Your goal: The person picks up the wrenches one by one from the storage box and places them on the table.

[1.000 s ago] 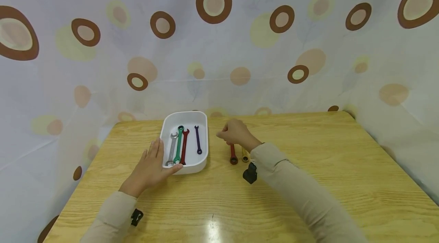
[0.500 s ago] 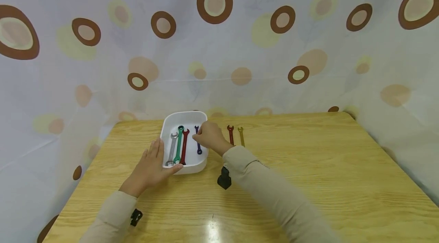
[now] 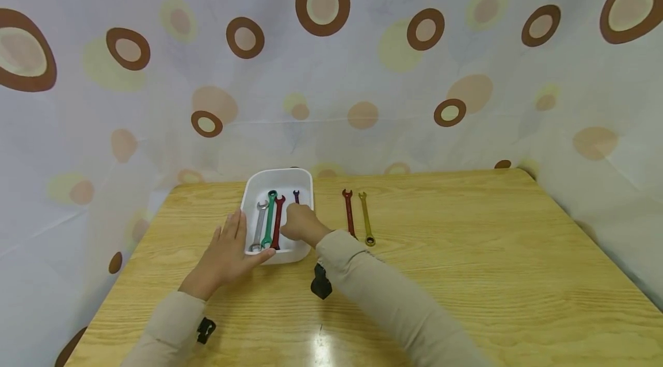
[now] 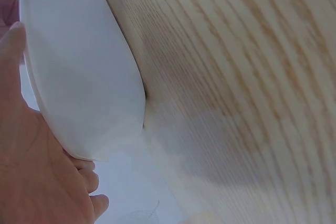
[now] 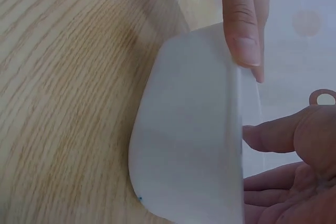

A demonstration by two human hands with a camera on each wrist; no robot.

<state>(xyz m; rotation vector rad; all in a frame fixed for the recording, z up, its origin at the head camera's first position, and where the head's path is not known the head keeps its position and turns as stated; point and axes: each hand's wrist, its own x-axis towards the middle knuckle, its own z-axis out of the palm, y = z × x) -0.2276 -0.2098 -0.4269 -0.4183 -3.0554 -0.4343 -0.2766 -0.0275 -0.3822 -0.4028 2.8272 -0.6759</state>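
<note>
A white tray [image 3: 287, 256] holds a silver wrench [image 3: 260, 223], a green wrench [image 3: 269, 220], a red wrench [image 3: 278, 220] and a small purple wrench [image 3: 297, 197]. My left hand [image 3: 225, 255] rests at the tray's near left corner, fingers straight along its side and thumb on the front rim. Inside the tray's right half, my right hand [image 3: 303, 223] reaches down over the purple wrench, covering its lower part. In the right wrist view, the right thumb [image 5: 273, 137] and fingers stand apart behind the tray wall [image 5: 189, 124], which hides the fingertips; I cannot tell whether they pinch the wrench.
Right of the tray, another red wrench [image 3: 349, 214] and a yellow wrench [image 3: 367, 218] lie side by side on the wooden table [image 3: 492, 252]. My right sleeve covers the red one's near end. A patterned cloth [image 3: 383, 142] hangs behind the table.
My right hand has moved left from over the red and yellow wrenches into the tray, then lower and nearer over the purple wrench. Both outside wrenches show more now. The left hand stays put.
</note>
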